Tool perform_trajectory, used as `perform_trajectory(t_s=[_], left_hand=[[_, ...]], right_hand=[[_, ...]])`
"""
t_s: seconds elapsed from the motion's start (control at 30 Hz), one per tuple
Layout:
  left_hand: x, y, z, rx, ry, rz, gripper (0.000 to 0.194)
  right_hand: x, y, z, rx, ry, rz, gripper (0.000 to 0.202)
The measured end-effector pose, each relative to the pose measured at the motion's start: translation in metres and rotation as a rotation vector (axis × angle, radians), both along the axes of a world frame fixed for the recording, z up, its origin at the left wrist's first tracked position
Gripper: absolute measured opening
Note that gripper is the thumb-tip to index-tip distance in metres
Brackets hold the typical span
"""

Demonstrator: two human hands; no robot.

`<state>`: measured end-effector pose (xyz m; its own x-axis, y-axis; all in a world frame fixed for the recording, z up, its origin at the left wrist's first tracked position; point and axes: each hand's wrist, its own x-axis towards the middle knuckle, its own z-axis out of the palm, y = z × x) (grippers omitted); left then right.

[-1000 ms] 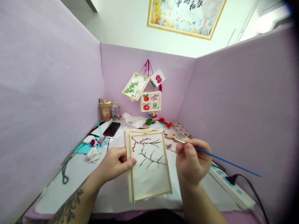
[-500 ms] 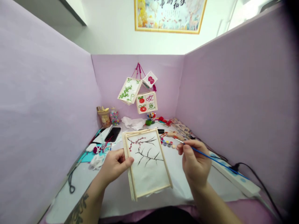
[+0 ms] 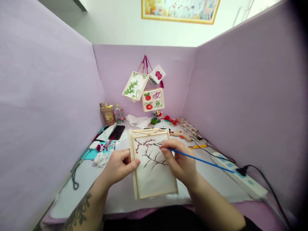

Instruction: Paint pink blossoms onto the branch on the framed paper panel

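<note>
My left hand (image 3: 122, 166) grips the left edge of a wooden-framed picture (image 3: 154, 181), thumb on the front and the other fingers partly hidden behind it. Dark branches and small red blossoms are painted on its white sheet. Between the fingertips of my right hand (image 3: 180, 160) is a thin paintbrush with a blue handle (image 3: 202, 158). Its tip lies at the upper branch, close to or touching the sheet; which of the two I cannot tell. The right hand covers part of the picture's right side.
At the back left stand a cup of sticks (image 3: 108, 115) and a jar of beads (image 3: 118, 114), with a phone (image 3: 116, 132) nearer. Framed crafts (image 3: 136, 86) hang on the back panel. A power strip (image 3: 240, 179) with a black cable lies right.
My right hand has moved left with the paintbrush, from beside the picture to over its upper right part. My left hand still holds the frame. The view has tilted slightly downward.
</note>
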<state>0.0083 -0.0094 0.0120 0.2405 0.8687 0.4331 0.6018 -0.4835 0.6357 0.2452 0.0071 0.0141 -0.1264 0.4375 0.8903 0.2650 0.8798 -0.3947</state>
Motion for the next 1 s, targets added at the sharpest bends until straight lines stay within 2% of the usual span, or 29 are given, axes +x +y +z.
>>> perform_trajectory(t_s=[0.17,0.43,1.0], left_hand=[[0.0013,-0.0031,-0.0012,0.023,-0.013,-0.038,0.039],[0.0038,-0.0041,-0.0002,0.06,-0.007,-0.08,0.038],[0.0061,-0.0027,0.0004,0.031,-0.017,-0.064,0.038]], right_hand=[[-0.0053,-0.0021,-0.0028,0.082,0.013,-0.073,0.014],[-0.0063,-0.0055,-0.0048,0.1,-0.009,-0.042,0.018],[-0.0074,-0.0027,-0.0078,0.143,-0.036,-0.019,0.023]])
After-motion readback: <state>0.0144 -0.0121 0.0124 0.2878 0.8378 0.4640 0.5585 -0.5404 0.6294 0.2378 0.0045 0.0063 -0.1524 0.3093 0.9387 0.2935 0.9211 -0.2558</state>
